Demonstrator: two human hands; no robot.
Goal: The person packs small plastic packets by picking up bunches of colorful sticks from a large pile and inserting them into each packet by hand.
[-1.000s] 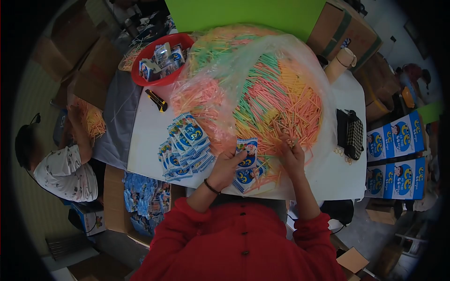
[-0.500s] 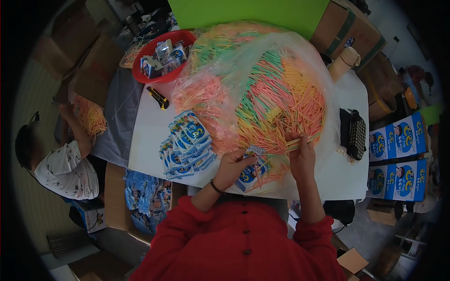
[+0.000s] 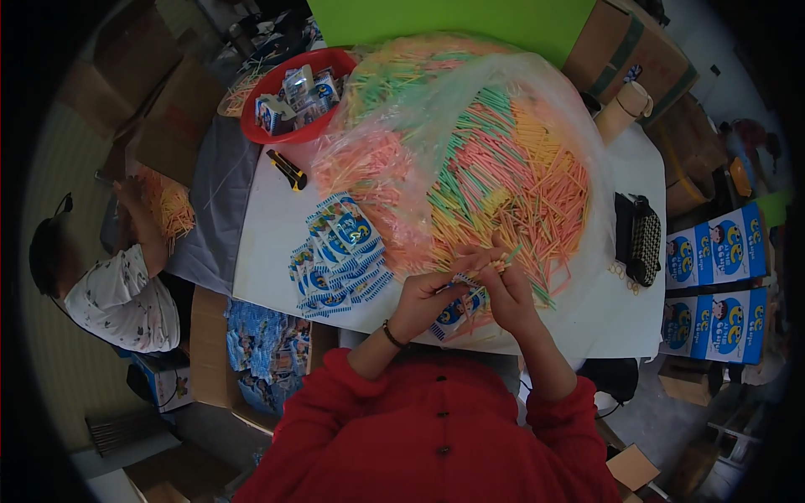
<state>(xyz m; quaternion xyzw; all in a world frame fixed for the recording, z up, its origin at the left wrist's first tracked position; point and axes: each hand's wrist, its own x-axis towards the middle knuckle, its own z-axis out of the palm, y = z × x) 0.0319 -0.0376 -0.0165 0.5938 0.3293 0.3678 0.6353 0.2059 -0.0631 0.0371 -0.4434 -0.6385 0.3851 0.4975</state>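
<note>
My left hand is closed on a blue and white packet at the near edge of the stick heap. Against it, my right hand pinches a small bunch of thin coloured sticks, their ends at the packet. Another blue packet lies below my hands, partly covered. Pink, green and yellow sticks fill a large clear plastic bag behind my hands. Left of them, several filled-looking packets lie overlapped on the white table.
A red bowl of packets and a yellow-black cutter are at the back left. A checkered pouch and beige bottle stand right. Beside the table are a carton of packets and a seated person on the left.
My right hand has moved left from the heap with sticks, up to the packet. My left hand has raised the packet from the table, and the two hands now meet.
</note>
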